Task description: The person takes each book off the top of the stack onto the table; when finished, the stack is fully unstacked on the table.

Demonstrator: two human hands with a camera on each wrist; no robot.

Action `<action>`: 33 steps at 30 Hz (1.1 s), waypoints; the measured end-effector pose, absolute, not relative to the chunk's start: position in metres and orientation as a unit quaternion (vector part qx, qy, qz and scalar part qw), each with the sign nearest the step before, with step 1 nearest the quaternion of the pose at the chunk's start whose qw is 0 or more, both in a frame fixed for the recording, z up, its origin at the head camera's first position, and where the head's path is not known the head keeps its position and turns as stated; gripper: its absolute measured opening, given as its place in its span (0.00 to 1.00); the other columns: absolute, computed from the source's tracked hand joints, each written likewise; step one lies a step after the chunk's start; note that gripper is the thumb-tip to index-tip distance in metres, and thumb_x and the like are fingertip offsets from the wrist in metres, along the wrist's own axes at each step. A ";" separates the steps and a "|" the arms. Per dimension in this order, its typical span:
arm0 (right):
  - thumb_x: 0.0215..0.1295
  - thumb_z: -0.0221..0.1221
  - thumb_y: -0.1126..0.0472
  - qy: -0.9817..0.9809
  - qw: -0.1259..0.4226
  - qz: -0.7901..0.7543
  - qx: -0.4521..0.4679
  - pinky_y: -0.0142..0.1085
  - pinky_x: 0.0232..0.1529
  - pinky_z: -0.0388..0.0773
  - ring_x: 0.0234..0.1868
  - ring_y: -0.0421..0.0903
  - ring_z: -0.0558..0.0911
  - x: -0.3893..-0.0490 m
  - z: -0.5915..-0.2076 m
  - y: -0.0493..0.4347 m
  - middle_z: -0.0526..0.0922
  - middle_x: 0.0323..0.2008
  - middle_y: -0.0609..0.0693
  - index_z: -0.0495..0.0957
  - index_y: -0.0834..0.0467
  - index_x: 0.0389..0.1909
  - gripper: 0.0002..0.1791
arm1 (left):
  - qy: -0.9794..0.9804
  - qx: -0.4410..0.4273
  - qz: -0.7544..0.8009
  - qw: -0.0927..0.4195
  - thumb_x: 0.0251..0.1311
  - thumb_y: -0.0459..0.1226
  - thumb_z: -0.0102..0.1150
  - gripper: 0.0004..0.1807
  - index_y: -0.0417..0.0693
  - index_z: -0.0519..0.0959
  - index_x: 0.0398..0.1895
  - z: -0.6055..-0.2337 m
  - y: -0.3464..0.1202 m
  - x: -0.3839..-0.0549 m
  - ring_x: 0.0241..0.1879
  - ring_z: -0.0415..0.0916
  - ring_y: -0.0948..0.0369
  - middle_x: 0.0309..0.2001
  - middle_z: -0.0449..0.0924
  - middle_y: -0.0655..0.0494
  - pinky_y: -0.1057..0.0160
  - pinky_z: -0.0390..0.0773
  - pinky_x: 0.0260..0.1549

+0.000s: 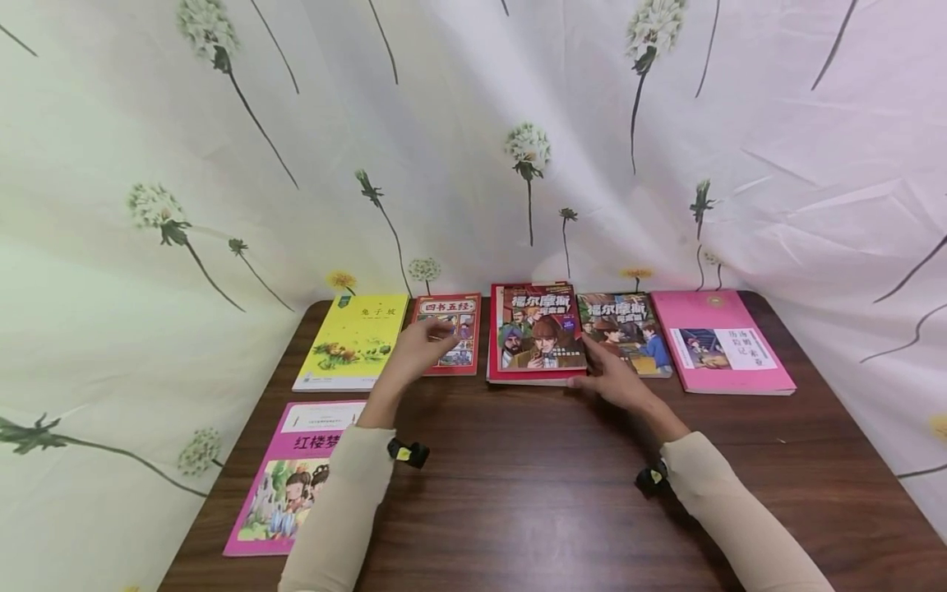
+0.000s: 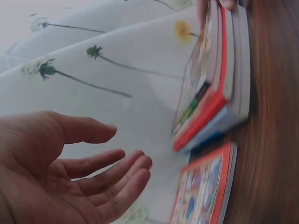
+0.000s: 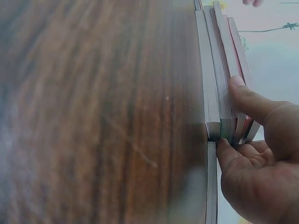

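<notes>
A stack of books [image 1: 536, 337], with a detective comic on top and a red cover under it, lies at the back middle of the table. My right hand [image 1: 616, 376] grips the stack's near right corner. In the right wrist view, the thumb [image 3: 252, 100] lies along the front page edges and the curled fingers touch the right side. My left hand [image 1: 423, 349] hovers over a red comic book [image 1: 462, 353] left of the stack. In the left wrist view, the left hand [image 2: 88, 172] is empty, its fingers loosely bent and apart from the books.
A yellow book [image 1: 355, 345] lies at the back left, with a magenta book [image 1: 266, 501] nearer, partly under the left sleeve. Right of the stack are another detective comic [image 1: 629, 333] and a pink book [image 1: 721, 349]. A dandelion-print curtain [image 1: 459, 181] hangs behind the brown table [image 1: 518, 493].
</notes>
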State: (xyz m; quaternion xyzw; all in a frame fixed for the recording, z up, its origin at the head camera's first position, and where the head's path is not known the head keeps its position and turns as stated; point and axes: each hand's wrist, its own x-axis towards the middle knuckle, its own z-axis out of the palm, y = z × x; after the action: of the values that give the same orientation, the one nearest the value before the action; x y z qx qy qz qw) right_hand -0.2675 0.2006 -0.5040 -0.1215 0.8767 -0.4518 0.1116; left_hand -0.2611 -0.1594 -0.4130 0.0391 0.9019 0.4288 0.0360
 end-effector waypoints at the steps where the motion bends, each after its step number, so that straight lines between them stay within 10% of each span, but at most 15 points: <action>1: 0.72 0.70 0.53 0.875 0.111 -0.456 -0.122 0.60 0.81 0.59 0.83 0.68 0.58 -0.267 -0.504 0.201 0.50 0.84 0.68 0.43 0.58 0.88 0.56 | 0.894 0.037 0.446 0.039 0.75 0.42 0.62 0.22 0.38 0.81 0.64 -0.414 -0.153 -0.265 0.57 0.85 0.45 0.58 0.85 0.39 0.45 0.86 0.56; 13: 0.71 0.70 0.54 0.872 0.113 -0.460 -0.120 0.59 0.82 0.58 0.83 0.67 0.57 -0.269 -0.505 0.201 0.51 0.84 0.68 0.43 0.58 0.88 0.56 | 0.853 -0.023 0.515 0.080 0.75 0.39 0.60 0.18 0.37 0.81 0.60 -0.427 -0.090 -0.302 0.52 0.86 0.44 0.54 0.85 0.39 0.46 0.87 0.57; 23: 0.71 0.70 0.55 0.871 0.116 -0.462 -0.119 0.59 0.82 0.57 0.83 0.66 0.57 -0.270 -0.502 0.201 0.52 0.84 0.68 0.43 0.57 0.88 0.56 | 0.914 -0.013 0.403 0.053 0.69 0.47 0.69 0.17 0.41 0.80 0.36 -0.450 -0.059 -0.328 0.25 0.68 0.60 0.35 0.82 0.48 0.61 0.70 0.27; 33: 0.71 0.70 0.54 0.872 0.119 -0.461 -0.113 0.59 0.82 0.58 0.83 0.65 0.58 -0.269 -0.504 0.201 0.52 0.84 0.67 0.43 0.56 0.88 0.56 | 0.919 -0.055 0.386 0.063 0.59 0.45 0.80 0.43 0.30 0.71 0.70 -0.447 -0.045 -0.315 0.64 0.72 0.41 0.71 0.68 0.30 0.43 0.81 0.60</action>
State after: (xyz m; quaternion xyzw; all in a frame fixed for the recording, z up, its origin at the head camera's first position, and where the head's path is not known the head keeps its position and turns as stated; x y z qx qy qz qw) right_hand -0.2688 0.2010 -0.5036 -0.1128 0.8720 -0.4611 0.1194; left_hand -0.3154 -0.0447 -0.4471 -0.0552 0.9188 0.3856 0.0633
